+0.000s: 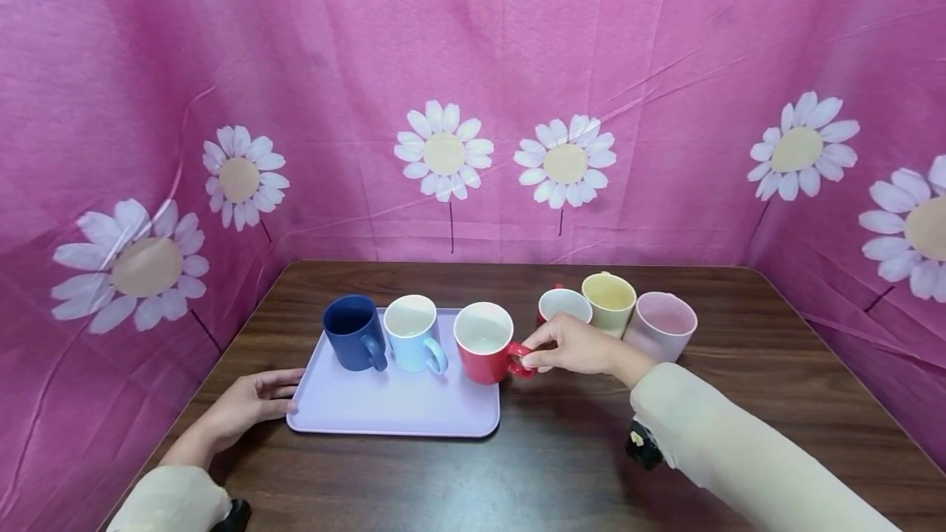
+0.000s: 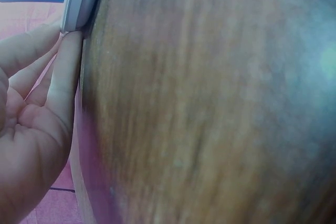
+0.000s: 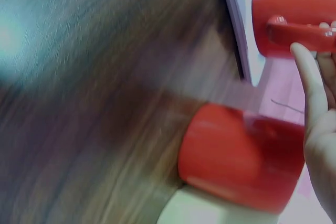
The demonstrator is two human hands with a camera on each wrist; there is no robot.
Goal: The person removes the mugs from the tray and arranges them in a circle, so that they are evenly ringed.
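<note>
Right hand [image 1: 575, 345] pinches the red mug's [image 1: 484, 342] handle, mug upright at the tray's [image 1: 392, 409] right edge beside two blue mugs. Left hand [image 1: 254, 399], fingers straight, presses the tray's left rim, apparently steadying it.

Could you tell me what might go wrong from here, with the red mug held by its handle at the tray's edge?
The right hand only pinches the handle of the red mug, which sits at the right rim of the tray; it could tip off that edge. The light blue mug stands close beside it and may get knocked. The left hand merely touches the tray's left edge, so the tray might slide.
</note>
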